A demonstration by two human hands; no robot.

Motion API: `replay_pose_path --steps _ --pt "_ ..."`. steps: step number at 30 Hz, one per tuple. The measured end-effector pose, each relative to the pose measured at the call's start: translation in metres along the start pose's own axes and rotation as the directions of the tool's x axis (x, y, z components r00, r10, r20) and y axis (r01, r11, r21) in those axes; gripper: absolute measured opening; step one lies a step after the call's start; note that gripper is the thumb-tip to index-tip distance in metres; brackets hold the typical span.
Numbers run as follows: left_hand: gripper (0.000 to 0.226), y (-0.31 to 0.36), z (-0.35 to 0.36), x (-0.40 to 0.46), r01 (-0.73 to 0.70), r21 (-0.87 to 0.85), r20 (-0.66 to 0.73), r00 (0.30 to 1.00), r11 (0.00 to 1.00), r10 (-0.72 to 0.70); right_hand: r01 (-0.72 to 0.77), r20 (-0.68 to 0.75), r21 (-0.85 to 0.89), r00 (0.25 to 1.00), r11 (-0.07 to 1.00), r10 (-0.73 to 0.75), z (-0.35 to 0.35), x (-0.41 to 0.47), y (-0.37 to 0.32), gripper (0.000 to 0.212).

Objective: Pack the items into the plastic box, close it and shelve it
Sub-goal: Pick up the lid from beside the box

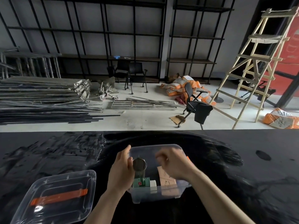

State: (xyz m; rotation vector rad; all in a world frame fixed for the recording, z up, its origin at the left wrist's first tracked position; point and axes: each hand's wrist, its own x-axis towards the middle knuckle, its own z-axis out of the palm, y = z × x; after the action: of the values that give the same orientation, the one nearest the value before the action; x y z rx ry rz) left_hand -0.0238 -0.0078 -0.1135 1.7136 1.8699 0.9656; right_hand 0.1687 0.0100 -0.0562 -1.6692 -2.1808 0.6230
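Observation:
A clear plastic box (pixel 168 147) stands open on the black table in front of me. Inside it are a dark round can (pixel 139 165) standing upright, a green and white carton (pixel 142 182), a small white block (pixel 153 185) and a tan card packet (pixel 166 177). My left hand (pixel 121 170) is at the box's left wall, fingers curled beside the can. My right hand (pixel 171 162) hovers over the box's middle, fingers bent and blurred; I cannot tell whether it holds anything. The clear lid (pixel 56 196) with an orange handle lies flat at the lower left.
The black table (pixel 242 159) ends at a far edge. Beyond it are black wall shelves (pixel 113 57), metal bars piled on the floor (pixel 43 101), office chairs (pixel 195 105), orange sacks (pixel 182 88) and a wooden ladder (pixel 252 65).

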Motion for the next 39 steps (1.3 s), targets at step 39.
replay_pose_path --steps 39 --pt "0.048 -0.021 -0.02 0.002 -0.028 -0.263 -0.162 0.987 0.964 -0.016 -0.02 -0.206 0.03 0.978 0.999 0.026 0.03 0.002 -0.073 0.012"
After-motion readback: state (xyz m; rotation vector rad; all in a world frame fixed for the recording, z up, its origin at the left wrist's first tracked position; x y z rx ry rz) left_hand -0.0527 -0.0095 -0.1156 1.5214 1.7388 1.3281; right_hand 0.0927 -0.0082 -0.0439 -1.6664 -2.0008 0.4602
